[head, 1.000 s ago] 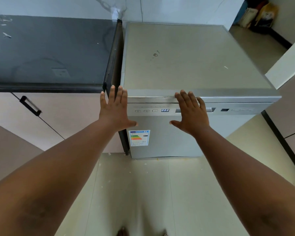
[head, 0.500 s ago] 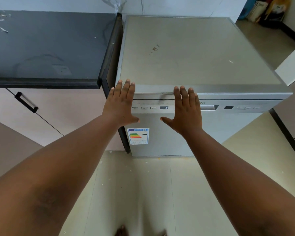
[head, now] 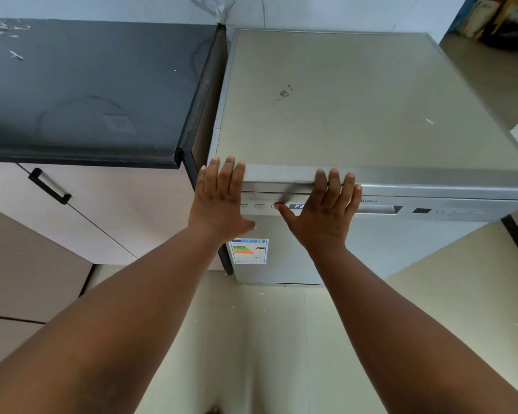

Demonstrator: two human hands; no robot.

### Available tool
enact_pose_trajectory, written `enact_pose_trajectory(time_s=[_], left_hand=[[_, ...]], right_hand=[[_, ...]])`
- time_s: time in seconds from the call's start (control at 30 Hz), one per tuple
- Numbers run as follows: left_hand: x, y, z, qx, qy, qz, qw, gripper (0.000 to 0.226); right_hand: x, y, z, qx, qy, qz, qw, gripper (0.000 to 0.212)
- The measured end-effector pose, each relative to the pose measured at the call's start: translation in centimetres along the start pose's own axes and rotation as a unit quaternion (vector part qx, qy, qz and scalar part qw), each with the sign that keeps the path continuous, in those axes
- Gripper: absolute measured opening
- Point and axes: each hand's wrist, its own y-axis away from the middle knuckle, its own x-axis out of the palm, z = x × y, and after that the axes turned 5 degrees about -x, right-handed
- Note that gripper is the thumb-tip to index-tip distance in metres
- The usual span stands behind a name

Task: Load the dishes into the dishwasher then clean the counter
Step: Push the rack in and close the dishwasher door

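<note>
A silver freestanding dishwasher (head: pixel 356 115) stands with its door shut. Its control strip (head: pixel 380 209) shows a lit "P2" display beside my right thumb. My left hand (head: pixel 222 198) lies flat, fingers straight, against the door's upper left corner. My right hand (head: pixel 329 210) is spread flat on the control strip near the middle, and its thumb touches a button there. To the left runs the black counter (head: pixel 87 94), with a few pale scraps at its far left corner (head: pixel 3 29). No dishes are in view.
Beige cabinet doors with a black handle (head: pixel 50 186) sit under the counter. An energy label (head: pixel 248 251) is stuck on the dishwasher front. Pale floor tiles with small crumbs (head: pixel 260 294) lie below. Bags (head: pixel 503 16) stand at the far right corner.
Both hands have slid inward along the top of the dishwasher door and closer together. The display changed to read "P2", and my right thumb now touches a button.
</note>
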Motion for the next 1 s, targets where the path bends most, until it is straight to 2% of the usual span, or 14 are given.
enact_pose_trajectory(time_s=[0.17, 0.43, 0.57, 0.83, 1.0], left_hand=[[0.2, -0.2, 0.1, 0.003, 0.016, -0.010, 1.000, 0.124], [-2.4, 0.5, -0.4, -0.013, -0.005, 0.100, 0.995, 0.132], [-3.9, 0.8, -0.5, -0.012, -0.008, 0.134, 0.991, 0.135], [-6.4, 1.5, -0.5, -0.011, 0.004, 0.176, 0.984, 0.127], [-7.8, 3.5, -0.1, -0.010, -0.011, 0.167, 0.986, 0.114]], right_hand=[[-0.3, -0.7, 0.0, -0.008, 0.041, 0.053, 0.998, 0.104], [-3.6, -2.5, -0.1, -0.038, 0.087, 0.192, 0.977, 0.103], [-5.4, -2.4, -1.8, -0.084, 0.054, 0.219, 0.971, 0.105], [-8.8, -3.6, -1.9, -0.085, -0.007, 0.319, 0.944, 0.102], [-10.8, -4.3, -1.6, -0.084, -0.008, 0.375, 0.923, 0.101]])
